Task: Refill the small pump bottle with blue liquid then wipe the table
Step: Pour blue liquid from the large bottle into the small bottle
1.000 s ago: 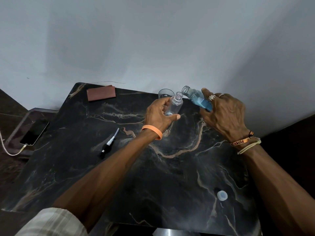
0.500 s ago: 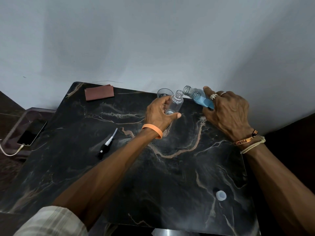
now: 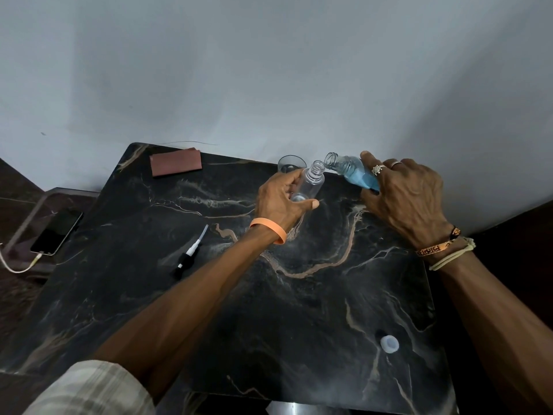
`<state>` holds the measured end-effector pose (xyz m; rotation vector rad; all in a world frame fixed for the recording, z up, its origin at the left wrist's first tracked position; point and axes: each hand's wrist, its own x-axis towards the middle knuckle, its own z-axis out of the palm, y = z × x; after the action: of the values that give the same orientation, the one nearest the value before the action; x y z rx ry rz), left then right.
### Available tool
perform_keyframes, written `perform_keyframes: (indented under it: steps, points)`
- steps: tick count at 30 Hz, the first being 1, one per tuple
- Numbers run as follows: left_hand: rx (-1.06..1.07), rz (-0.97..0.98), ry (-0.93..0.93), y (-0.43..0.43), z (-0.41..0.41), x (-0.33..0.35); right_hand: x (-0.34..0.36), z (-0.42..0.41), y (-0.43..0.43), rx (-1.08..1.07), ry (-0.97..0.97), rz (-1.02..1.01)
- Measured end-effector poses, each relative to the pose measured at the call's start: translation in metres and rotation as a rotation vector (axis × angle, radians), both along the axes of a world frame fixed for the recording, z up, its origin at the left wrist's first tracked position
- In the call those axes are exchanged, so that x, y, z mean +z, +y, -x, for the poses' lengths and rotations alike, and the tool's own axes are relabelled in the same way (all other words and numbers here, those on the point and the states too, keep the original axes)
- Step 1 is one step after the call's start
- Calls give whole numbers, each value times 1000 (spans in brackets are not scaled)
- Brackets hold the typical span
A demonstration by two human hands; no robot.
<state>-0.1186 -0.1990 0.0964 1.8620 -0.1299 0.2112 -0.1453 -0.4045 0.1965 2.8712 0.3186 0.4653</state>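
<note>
- The small bottle (image 3: 312, 182) shows its neck and near side; the left hand (image 3: 278, 205) and its fingers (image 3: 291, 178) cover the far side and part of the lower end.
- The blue-liquid bottle (image 3: 356, 175) disappears into the right hand (image 3: 410, 196) below its shoulder, so its base is unseen.
- Whether any liquid passes between the two mouths is too fine to tell (the gap is tiny in this view).
- The clear cup (image 3: 289, 163) shows just its rim and upper wall; the rest sits behind the left hand.
- The desk (image 3: 299, 310) loses its near corners, one under the sleeve (image 3: 89, 390), one at the bottom edge.
- The cable (image 3: 16, 269) leaves by the left edge.
- The orange wrist band (image 3: 434, 250) carries lettering too small to read.
</note>
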Motion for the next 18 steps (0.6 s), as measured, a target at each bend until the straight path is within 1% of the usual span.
perform_keyframes:
  steps: [9,18]
  points:
    - [5,-33,-25,1,-3,-3,6,0,0,18,-6,73]
    - [10,-30,-36,4,-2,-2,8,0,2,31,-17,97]
